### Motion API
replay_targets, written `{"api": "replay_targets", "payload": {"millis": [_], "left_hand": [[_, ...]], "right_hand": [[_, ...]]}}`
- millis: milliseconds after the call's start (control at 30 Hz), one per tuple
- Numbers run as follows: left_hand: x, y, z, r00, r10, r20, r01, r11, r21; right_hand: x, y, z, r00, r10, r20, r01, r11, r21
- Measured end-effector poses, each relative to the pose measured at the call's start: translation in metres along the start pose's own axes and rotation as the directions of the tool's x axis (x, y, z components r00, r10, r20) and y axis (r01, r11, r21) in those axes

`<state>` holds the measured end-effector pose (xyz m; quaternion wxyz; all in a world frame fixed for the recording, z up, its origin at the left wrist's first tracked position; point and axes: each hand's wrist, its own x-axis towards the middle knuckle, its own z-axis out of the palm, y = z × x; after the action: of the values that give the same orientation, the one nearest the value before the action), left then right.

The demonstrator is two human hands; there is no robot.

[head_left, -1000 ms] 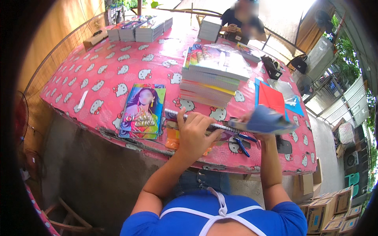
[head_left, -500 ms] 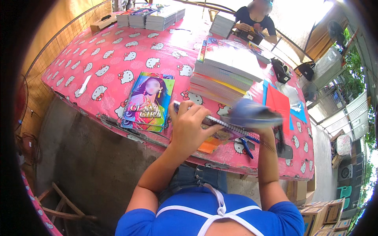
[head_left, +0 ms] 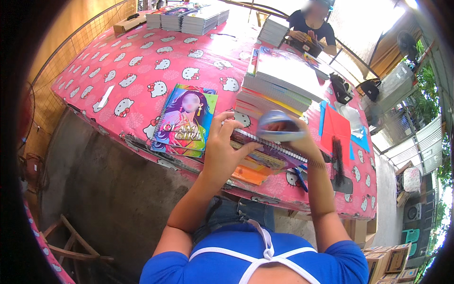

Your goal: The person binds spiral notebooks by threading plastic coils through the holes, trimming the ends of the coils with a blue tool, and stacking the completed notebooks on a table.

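My left hand [head_left: 223, 147] is closed on a spiral notebook [head_left: 270, 156] with a purple cover, held on edge with its bound side up. A wire coil runs along that edge, and a loose end of it sticks out past the right side. In my right hand [head_left: 306, 144] is a rounded blue-and-white object [head_left: 281, 125], blurred by motion, close above or against the coil; its kind is unclear. Below the notebook lie an orange booklet [head_left: 249, 174] and blue-handled pliers [head_left: 301, 181]. Several colourful notebooks [head_left: 182, 122] lie stacked to the left of my left hand.
A tall pile of unbound-looking books [head_left: 279, 87] stands just beyond my hands. Black coils [head_left: 337, 158] and red and blue sheets [head_left: 335, 125] lie to the right. More notebook stacks [head_left: 187, 21] sit at the far edge. Across the table, a person [head_left: 312, 31] handles something.
My right hand and the blurred blue-and-white object have moved left along the coil. The notebook is tilted slightly differently in my left hand, and the whole view has shifted a little.
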<state>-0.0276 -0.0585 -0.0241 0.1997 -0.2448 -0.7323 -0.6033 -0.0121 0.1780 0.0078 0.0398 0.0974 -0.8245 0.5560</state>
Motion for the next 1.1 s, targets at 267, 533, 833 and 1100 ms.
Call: {"api": "replay_targets", "payload": {"millis": [267, 533, 833, 1100], "left_hand": [[-0.002, -0.012, -0.003, 0.980, -0.198, 0.012, 0.185, 0.890, -0.416], [-0.010, -0.028, -0.014, 0.959, -0.281, 0.034, 0.250, 0.782, -0.571], [0.004, -0.025, -0.023, 0.920, -0.355, 0.165, 0.372, 0.662, -0.651], [0.032, 0.053, -0.048, 0.863, 0.411, -0.294, -0.449, 0.891, -0.071]], "right_hand": [[0.021, 0.017, 0.002, 0.993, -0.119, -0.025, 0.106, 0.947, -0.303], [0.036, 0.018, 0.010, 0.996, 0.082, 0.019, -0.079, 0.987, -0.143], [-0.014, 0.056, 0.001, 0.983, 0.107, -0.148, -0.181, 0.671, -0.719], [-0.117, 0.062, -0.007, 0.935, -0.058, -0.350, -0.246, 0.606, -0.757]]}}
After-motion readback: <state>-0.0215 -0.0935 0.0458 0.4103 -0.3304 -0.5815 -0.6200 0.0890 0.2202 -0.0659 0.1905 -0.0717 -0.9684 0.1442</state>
